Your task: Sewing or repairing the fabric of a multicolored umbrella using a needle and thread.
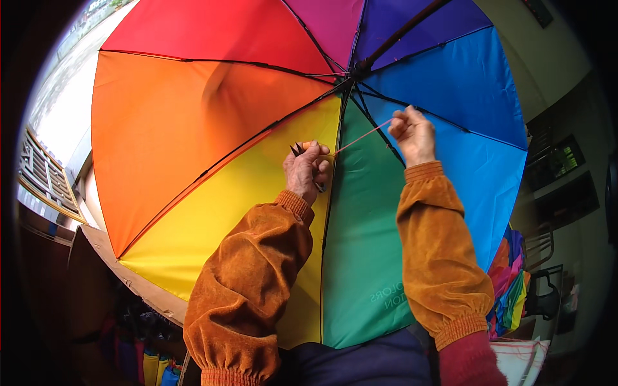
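Observation:
An open rainbow umbrella [257, 96] spreads before me with its inner side showing dark ribs and a shaft. My left hand [305, 170] is closed over the yellow panel, beside the rib between yellow and green. Tucked in its grip is a small pair of dark thread snips [297, 150], pointed tips showing above the fingers; most of the tool is hidden. From that rib a taut pink thread [364, 136] slants up to my right hand [414, 135]. There the fingers pinch its end, in front of the blue panel and below a blue-side rib.
The umbrella's hub [351, 76] and dark shaft [412, 29] rise toward the upper right. Folded colourful umbrellas [508, 283] lie at the right, and more bundled fabric [154, 368] sits low at the left. A dark chair [546, 293] stands at the right.

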A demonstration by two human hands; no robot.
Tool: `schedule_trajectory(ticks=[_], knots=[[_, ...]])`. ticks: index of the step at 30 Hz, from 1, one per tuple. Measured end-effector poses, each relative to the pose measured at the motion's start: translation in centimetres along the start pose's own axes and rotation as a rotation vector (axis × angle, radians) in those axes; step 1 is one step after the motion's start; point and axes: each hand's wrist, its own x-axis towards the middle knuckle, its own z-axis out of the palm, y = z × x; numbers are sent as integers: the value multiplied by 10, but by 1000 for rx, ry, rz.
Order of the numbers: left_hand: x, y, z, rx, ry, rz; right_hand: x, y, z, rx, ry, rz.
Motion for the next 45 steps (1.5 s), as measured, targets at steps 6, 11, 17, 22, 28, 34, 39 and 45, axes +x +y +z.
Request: schedule_trajectory(ticks=[6, 11, 17, 22, 28, 34, 39, 45], knots=[[21, -14, -17, 665, 1, 375, 1, -49, 0, 15, -38, -103], [13, -7, -7, 1168, -18, 457, -21, -67, 4, -193, 60, -170], [18, -18, -13, 1224, -23, 666, -35, -75, 14, -364, -141, -206], [15, -26, -12, 1260, 65, 853, -22, -121, 16, -258, -233, -314], [11, -22, -6, 1131, -88, 740, -21, -143, 46, -254, -166, -453], [20, -22, -11, 1102, -203, 841, -1, -119, 69, -482, -297, -494], [17, -15, -12, 907, 7, 341, -23, -14, 36, -889, -505, -176], [8, -1, -5, 546, -59, 58, -58, 55, 28, -1540, -701, -341]])
